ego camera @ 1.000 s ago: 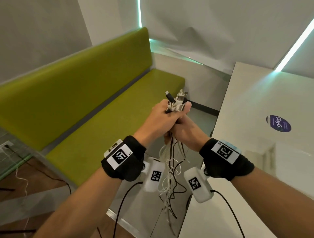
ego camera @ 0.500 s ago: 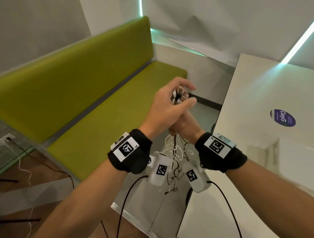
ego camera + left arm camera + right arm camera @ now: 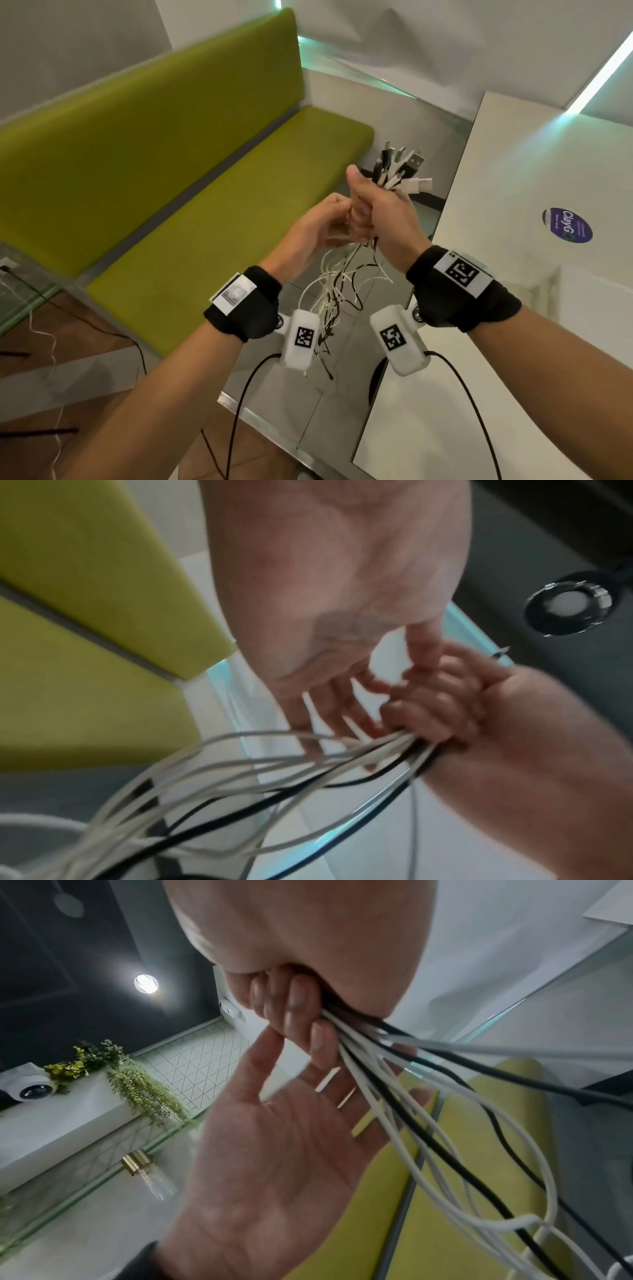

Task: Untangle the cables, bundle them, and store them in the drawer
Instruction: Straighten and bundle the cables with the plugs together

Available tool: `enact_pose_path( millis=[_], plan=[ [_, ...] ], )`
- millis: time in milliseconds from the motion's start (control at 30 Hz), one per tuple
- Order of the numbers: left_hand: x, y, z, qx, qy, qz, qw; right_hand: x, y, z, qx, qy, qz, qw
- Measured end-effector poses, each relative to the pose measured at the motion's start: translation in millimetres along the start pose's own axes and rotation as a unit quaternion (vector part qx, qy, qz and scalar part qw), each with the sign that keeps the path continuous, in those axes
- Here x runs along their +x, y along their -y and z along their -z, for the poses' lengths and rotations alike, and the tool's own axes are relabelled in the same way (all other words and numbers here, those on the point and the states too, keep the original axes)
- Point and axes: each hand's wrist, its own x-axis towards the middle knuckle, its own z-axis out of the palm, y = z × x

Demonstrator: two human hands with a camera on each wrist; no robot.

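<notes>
At nine o'clock in the head view runs a green bench (image 3: 191,178), seat and backrest stretching up toward twelve. In front of it, near the centre, the person's left hand (image 3: 317,228) is raised with its fingers (image 3: 322,1039) loosely spread and relaxed; the right wrist view shows the palm open, fingertips touching the strands just under the other fist without closing round them. Just to the right, touching it, the right hand (image 3: 383,209) is clenched in a fist around the cables (image 3: 342,284), thumb upright. From the top of the fist, toward one o'clock, a cluster of plugs (image 3: 404,168), black and white, fans out. From the bottom of the fist the white and black strands hang in loose loops toward six o'clock, between the two wrist cameras. At three o'clock lies a white table (image 3: 534,308), with a round purple sticker (image 3: 567,225) on it. No drawer is in view.
</notes>
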Motion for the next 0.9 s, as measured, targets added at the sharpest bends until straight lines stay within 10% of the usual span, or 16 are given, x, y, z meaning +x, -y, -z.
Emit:
enact_pose_path(
  millis=[200,500,633,733,900],
  plan=[
    [-6,19,3,0.056,0.104,0.008,0.993,-7,2,2,0.044,0.043,0.016,0.998],
    [-1,41,-31,0.124,-0.004,-0.147,0.981,-19,15,16,0.032,0.071,0.023,0.997],
    [0,52,-37,0.236,-0.005,-0.236,0.943,-19,19,22,-0.003,0.057,0.025,0.998],
    [3,67,-39,0.415,0.017,-0.290,0.862,-21,19,17,-0.010,0.058,0.020,0.998],
    [16,94,-53,0.492,0.060,-0.174,0.851,-37,24,4,-0.032,0.069,0.043,0.996]
  ],
)
